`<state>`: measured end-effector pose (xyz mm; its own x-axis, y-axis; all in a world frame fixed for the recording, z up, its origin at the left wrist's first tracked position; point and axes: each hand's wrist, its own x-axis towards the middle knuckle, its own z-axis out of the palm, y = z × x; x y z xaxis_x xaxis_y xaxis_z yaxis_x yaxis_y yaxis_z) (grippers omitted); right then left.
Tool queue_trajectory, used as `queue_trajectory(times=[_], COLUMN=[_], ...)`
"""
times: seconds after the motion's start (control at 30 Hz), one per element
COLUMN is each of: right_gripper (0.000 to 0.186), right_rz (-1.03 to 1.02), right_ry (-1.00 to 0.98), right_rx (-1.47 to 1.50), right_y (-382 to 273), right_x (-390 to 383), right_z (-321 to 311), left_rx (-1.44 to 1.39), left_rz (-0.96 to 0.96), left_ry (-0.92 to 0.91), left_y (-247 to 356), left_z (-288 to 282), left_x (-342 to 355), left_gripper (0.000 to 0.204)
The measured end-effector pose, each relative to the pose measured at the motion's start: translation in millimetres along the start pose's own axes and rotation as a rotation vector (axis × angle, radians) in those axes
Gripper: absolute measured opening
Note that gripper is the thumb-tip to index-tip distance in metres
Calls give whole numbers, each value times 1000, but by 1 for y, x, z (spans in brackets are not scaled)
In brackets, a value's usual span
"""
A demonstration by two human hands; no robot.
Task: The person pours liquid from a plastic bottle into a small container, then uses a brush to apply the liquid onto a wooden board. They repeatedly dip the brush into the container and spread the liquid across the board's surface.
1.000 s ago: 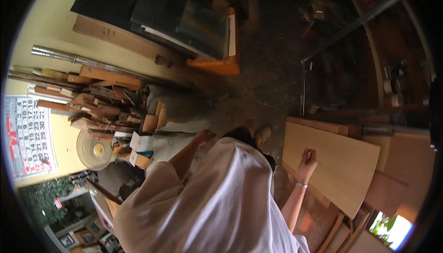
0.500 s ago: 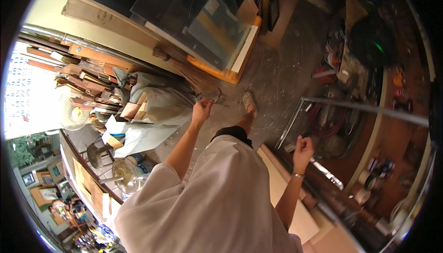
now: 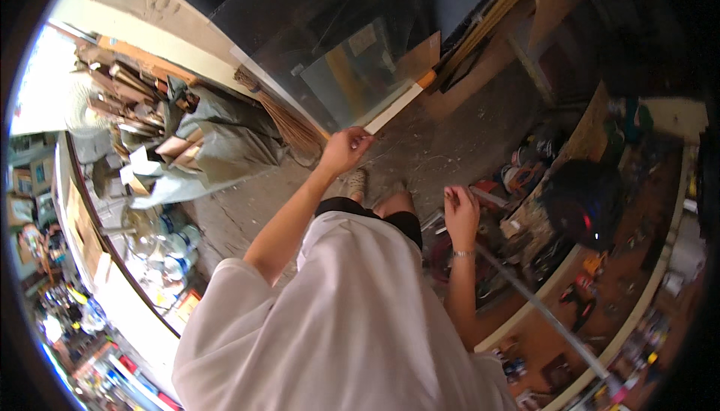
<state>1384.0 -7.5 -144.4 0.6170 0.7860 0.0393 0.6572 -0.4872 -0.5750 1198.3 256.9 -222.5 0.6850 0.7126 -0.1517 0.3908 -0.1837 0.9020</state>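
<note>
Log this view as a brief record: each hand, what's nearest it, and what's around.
Left hand: the left hand, fingers curled
Near left: white strip and transparent sheet; contact unclear
Right hand: the right hand, fingers bent, nothing visibly held
Near right: metal bar, lower right in view
Left surroundings: straw broom, grey sheeting

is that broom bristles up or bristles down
Bristles down: the broom fans out toward the floor, with its narrow end farther from it.
</note>
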Motion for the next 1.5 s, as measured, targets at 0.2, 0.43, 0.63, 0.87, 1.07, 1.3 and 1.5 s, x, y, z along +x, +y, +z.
queue_trajectory(times=[0.2,0.43,0.63,0.87,1.07,1.3,1.5], right_gripper=[17,18,24,31,41,32,28], right_rz=[-441,-935,-1245,-1371,-1352,-1383,-1378], right_ry=[-61,-8,-2,29,-22,-6,-98], right_rx=[-41,104,102,47,39,-39,-121], right_y=[-11,-80,-150,-185,-192,-209,-220], right_x=[191,399,507,534,522,519,529], right_z=[-6,9,56,96,86,73,66], left_rx=[-31,-283,-503,-516,-543,-507,-477], left_rz=[-406,-719,-854,-1026,-1112,-1076,-1052], left_ry=[242,804,928,914,865,875,872], left_y=[-52,-33,24,52,53,51,48], left_z=[-8,29,113,179,197,196,192], left_x=[-54,-103,-97,-93,-87,-73,-72], left_gripper=[29,31,29,31,32,31,31])
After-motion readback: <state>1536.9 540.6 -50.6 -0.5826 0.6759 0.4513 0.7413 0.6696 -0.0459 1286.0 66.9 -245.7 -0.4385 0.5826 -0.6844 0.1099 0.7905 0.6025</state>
